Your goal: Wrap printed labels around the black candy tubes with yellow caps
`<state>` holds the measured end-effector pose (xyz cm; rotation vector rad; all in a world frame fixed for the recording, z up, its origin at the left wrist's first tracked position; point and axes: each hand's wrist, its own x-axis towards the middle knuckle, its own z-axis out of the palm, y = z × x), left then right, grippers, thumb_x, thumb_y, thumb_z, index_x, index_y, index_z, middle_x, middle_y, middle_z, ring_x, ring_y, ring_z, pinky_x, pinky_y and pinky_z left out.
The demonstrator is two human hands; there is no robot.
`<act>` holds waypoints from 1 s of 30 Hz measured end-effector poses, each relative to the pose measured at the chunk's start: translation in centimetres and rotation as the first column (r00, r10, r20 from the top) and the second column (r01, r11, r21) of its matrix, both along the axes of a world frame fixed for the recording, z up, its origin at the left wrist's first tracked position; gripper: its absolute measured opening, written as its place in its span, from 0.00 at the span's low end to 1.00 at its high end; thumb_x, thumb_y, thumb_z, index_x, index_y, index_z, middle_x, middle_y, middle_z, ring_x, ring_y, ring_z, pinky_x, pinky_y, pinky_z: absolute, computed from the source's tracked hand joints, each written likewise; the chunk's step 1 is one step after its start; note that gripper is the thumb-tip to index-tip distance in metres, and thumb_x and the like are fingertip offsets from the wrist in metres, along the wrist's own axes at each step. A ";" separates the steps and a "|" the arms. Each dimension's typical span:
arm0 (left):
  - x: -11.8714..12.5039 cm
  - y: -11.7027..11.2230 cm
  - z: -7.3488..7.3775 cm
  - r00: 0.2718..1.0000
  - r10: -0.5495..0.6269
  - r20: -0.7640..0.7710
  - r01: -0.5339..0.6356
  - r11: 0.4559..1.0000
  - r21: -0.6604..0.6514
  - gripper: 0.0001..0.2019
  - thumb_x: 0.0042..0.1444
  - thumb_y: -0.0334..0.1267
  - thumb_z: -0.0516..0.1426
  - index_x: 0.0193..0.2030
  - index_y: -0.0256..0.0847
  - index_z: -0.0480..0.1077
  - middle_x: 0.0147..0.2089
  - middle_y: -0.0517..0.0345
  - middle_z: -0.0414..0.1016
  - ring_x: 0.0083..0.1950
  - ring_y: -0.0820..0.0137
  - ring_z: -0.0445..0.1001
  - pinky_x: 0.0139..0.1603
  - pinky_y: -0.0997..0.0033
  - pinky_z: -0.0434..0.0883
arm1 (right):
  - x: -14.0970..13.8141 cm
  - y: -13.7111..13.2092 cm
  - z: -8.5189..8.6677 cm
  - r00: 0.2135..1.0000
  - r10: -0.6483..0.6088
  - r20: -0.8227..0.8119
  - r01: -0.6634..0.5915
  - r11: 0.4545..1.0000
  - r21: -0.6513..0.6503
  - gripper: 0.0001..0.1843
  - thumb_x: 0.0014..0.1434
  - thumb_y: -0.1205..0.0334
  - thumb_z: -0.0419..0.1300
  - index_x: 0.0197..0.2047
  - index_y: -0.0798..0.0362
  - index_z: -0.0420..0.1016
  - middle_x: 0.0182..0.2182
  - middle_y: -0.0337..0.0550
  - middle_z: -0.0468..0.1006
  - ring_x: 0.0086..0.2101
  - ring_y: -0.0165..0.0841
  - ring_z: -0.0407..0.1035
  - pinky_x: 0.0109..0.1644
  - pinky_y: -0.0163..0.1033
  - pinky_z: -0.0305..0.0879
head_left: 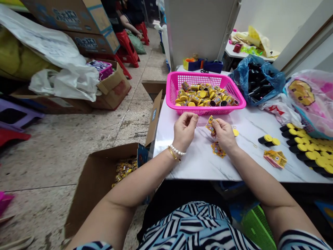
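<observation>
I'm getting bright, cool, fairly even light, with a pale sheen on the table (191,170) and deep shadow beneath it. The wide lens stretches everything toward my edges; blur smears the boxes (70,15) at upper left, and fine detail on the wrappers (218,150) looks soft.

- Your counter (192,168) has a smooth, glossy white top with marble-like veining.
- The pink basket (205,109) looks like shiny moulded plastic.
- In your right grip (225,133), the printed label (209,124) looks like glossy paper or thin film.
- The blue bag (238,74) is thin, crinkled, glossy plastic.
- Your bracelet (178,150) shows smooth, pearly beads; your bangle (171,153), shiny gold-coloured metal.
- The open box (96,173) by your left arm is matt brown cardboard.
- Your patterned shirt (192,229) is matt cloth.
</observation>
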<state>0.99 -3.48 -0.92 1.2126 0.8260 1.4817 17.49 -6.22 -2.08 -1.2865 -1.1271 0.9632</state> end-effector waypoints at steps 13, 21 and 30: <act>-0.6 -1.3 0.9 0.981 0.035 -0.189 -0.008 0.990 0.142 0.24 0.64 0.60 0.61 0.36 0.38 0.82 0.28 0.57 0.75 0.29 0.73 0.68 0.33 0.72 0.67 | -0.1 -0.3 0.1 0.996 0.088 0.025 -0.089 0.996 0.029 0.31 0.61 0.29 0.62 0.28 0.50 0.68 0.17 0.31 0.63 0.18 0.26 0.55 0.22 0.36 0.49; -0.3 -0.8 0.0 0.976 -0.079 -0.203 0.101 0.990 0.099 0.18 0.58 0.53 0.68 0.35 0.38 0.83 0.34 0.52 0.83 0.35 0.69 0.79 0.40 0.69 0.75 | -0.1 -0.9 0.5 0.960 0.061 0.273 -0.108 0.981 0.162 0.29 0.65 0.33 0.60 0.28 0.51 0.71 0.22 0.35 0.68 0.25 0.28 0.60 0.30 0.36 0.57; -1.0 0.3 0.7 0.987 -0.126 -0.099 0.110 0.981 -0.157 0.13 0.50 0.46 0.72 0.34 0.37 0.84 0.31 0.53 0.83 0.31 0.72 0.75 0.35 0.72 0.73 | -0.1 -0.6 0.2 0.958 0.157 0.239 -0.185 0.978 0.099 0.19 0.65 0.42 0.64 0.36 0.50 0.76 0.26 0.36 0.72 0.27 0.30 0.64 0.33 0.37 0.61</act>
